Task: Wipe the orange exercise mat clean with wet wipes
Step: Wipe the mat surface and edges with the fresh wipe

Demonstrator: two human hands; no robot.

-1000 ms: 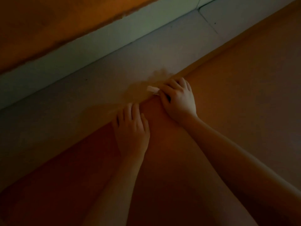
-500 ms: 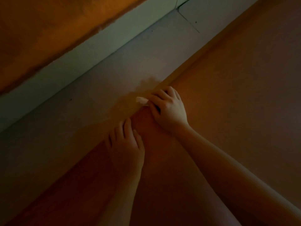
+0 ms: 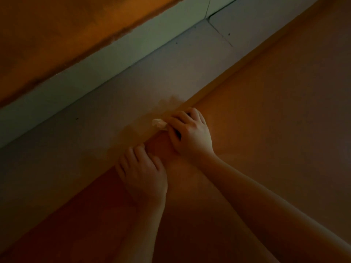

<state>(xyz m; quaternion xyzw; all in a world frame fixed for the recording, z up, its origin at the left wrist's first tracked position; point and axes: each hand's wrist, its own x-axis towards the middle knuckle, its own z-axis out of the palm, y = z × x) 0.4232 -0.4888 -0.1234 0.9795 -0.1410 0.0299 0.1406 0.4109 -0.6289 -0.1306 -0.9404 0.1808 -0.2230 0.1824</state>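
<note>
Head view: the orange mat (image 3: 275,111) fills the right and lower part of the frame, its long edge running diagonally from lower left to upper right. The right hand (image 3: 190,132), at centre frame, has its fingers curled round a crumpled white wet wipe (image 3: 159,124) and presses it on that edge. The left hand (image 3: 142,173) rests on the mat just below and left of it, fingers bent at the edge; the dim light hides whether they hook round the rim.

The wipe looks light, limp and damp, likely to bunch up, so it is best held wadded under the fingertips. The mat looks soft and flexible, and its thin edge may lift or creep under rubbing, so bracing it beside the wiping hand seems sensible.

The pale floor (image 3: 95,133) lies left of the mat, meeting a light skirting (image 3: 91,73) under an orange wall (image 3: 57,31) at upper left. The room is dark
</note>
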